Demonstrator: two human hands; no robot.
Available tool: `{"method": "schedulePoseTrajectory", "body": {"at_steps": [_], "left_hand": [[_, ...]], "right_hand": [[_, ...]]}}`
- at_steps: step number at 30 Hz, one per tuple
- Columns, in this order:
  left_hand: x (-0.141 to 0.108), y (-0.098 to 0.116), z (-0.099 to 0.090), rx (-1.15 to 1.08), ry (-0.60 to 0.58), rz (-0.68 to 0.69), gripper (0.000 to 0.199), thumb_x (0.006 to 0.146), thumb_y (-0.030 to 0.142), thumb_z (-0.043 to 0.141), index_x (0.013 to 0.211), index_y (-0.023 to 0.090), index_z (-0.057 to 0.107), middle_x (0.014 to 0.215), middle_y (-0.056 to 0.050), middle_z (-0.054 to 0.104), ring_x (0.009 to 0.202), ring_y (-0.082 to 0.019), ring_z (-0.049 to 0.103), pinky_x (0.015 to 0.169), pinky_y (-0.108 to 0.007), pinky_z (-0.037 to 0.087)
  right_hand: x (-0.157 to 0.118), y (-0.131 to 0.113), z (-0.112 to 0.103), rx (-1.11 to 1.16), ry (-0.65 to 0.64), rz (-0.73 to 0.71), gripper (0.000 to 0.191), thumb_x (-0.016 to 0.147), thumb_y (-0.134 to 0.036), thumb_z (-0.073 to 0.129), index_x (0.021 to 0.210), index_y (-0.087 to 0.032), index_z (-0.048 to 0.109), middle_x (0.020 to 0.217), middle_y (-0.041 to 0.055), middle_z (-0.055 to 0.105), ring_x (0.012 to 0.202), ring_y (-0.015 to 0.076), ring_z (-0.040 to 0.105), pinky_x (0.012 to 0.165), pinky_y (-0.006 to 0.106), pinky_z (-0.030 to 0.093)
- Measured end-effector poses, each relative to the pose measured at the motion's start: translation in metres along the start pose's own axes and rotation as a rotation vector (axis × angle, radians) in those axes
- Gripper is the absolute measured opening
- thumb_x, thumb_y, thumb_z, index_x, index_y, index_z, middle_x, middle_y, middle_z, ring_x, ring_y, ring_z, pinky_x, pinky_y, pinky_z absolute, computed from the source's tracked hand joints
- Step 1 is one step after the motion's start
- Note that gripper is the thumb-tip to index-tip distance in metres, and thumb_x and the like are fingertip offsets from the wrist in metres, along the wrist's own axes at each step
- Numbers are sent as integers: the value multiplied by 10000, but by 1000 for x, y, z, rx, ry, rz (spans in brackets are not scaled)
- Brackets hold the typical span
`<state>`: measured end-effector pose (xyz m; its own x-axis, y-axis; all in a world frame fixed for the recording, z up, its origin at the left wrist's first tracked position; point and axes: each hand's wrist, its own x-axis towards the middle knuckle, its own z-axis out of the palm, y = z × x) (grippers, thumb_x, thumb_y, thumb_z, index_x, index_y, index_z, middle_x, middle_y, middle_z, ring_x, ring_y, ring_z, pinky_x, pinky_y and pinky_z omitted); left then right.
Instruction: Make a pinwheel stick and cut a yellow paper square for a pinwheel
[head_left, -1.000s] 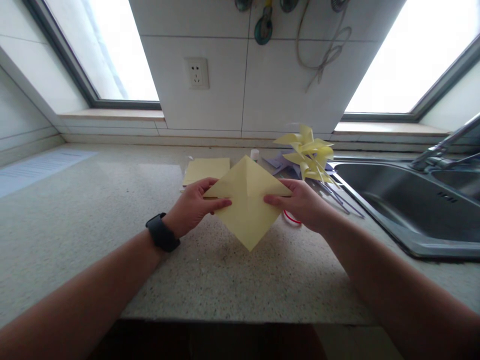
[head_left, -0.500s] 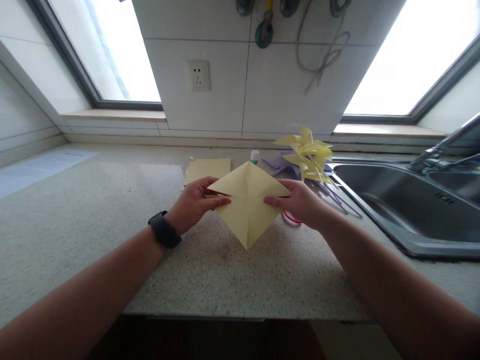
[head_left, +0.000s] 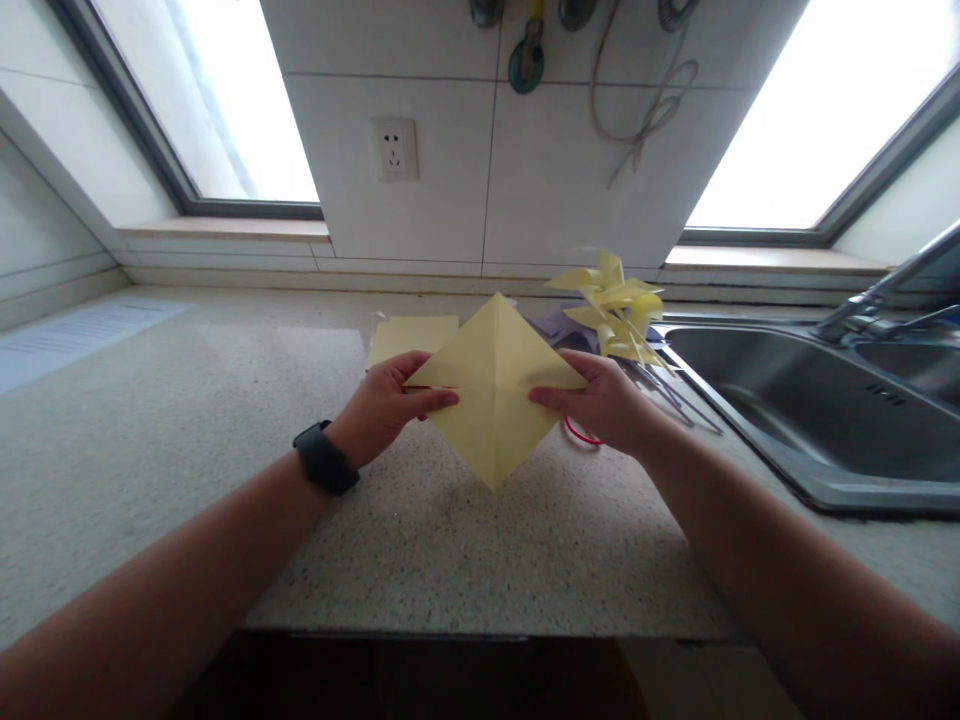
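A creased yellow paper square (head_left: pixel 495 400) is held up above the counter, one corner toward me. My left hand (head_left: pixel 386 405) pinches its left corner, where a slit shows beside the thumb. On the opposite corner my right hand (head_left: pixel 600 400) is closed, thumb on top and fingers beneath. Behind my left hand lies a stack of yellow paper (head_left: pixel 416 335). Yellow pinwheels (head_left: pixel 619 300) on sticks lie behind my right hand, over some purple paper (head_left: pixel 559 322). A red ring-shaped thing (head_left: pixel 581 435) shows partly below my right hand.
The speckled counter (head_left: pixel 450 560) ends at a front edge close to me. On the right is a steel sink (head_left: pixel 795 410) with a faucet (head_left: pixel 855 315). A printed sheet (head_left: pixel 82 335) lies far left. A tiled wall with a socket (head_left: pixel 395 148) stands behind.
The far corner of the yellow paper has risen and the sheet looks flatter, now mostly covering the white-capped tube behind it. Both hands keep their hold.
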<state>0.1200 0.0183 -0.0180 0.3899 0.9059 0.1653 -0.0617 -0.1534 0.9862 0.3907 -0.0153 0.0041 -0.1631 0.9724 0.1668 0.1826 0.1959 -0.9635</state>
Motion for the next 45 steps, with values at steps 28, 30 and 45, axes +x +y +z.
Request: {"method": "schedulePoseTrajectory", "body": {"at_steps": [28,30,45], "left_hand": [[1,-5,-2,0,30,27,218,813,368,766,909,175,738,814,-36,692,629,-105,566,544,-226,429],[1,-4,-2,-5,33,28,211,811,366,768,900,177,741,797,-29,683,619,-100,555,526,-216,407],[1,0,0,-58,39,33,244,866,411,707,886,167,706,692,6,605,532,-71,503,458,-188,376]], "right_hand": [[1,2,-3,0,5,-44,343,733,-430,799,991,-215,733,933,48,731,786,193,665,719,366,571],[1,1,-2,-2,14,-41,342,734,-432,798,990,-215,733,927,48,731,779,191,664,706,360,570],[1,4,-5,53,-23,-15,275,813,-438,754,984,-226,716,881,42,722,727,173,670,647,313,565]]}}
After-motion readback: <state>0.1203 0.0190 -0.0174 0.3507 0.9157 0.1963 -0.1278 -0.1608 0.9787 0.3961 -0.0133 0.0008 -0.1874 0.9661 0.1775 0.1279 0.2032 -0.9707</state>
